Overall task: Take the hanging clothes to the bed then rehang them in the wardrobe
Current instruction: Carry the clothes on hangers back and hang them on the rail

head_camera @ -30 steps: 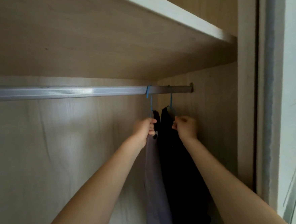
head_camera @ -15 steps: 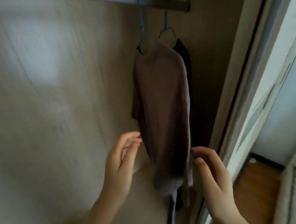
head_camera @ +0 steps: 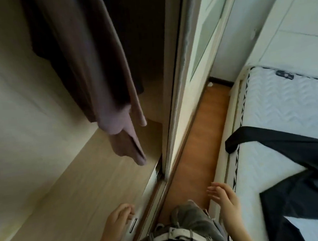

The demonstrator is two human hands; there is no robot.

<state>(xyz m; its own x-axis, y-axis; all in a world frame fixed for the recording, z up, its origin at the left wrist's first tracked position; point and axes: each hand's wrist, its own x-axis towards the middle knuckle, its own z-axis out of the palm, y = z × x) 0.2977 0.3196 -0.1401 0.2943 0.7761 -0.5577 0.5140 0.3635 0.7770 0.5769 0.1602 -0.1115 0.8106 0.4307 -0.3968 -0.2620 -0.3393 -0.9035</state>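
Obs, head cam, looking steeply down. Mauve garment (head_camera: 86, 65) hangs in wardrobe (head_camera: 32, 129), long axis vertical, cuff end pointing down toward wardrobe floor; it sits well beyond and above your left fingertips, not touching them. A darker garment (head_camera: 132, 52) hangs just behind it, on the side toward the sliding door (head_camera: 180, 85). Hangers out of frame.

Your left hand (head_camera: 117, 222): fingers loosely curled, slightly apart, nothing held; tips over the wardrobe's front edge near the door track. Contact w/ edge: can't tell.

Your right hand (head_camera: 226, 200): fingers (head_camera: 215, 190) spread and extended, palm inward, nothing held. It hovers above the wood floor strip (head_camera: 198, 136), just beside the bed frame. Black garment (head_camera: 297, 169) lies flat on the mattress (head_camera: 285, 102) to the outside of your right fingers, near but apart; one strap-like end points toward the bed edge, long axis approx diagonal across the mattress.

Small dark label at mattress top edge, too blurred to read. No other writing seen.
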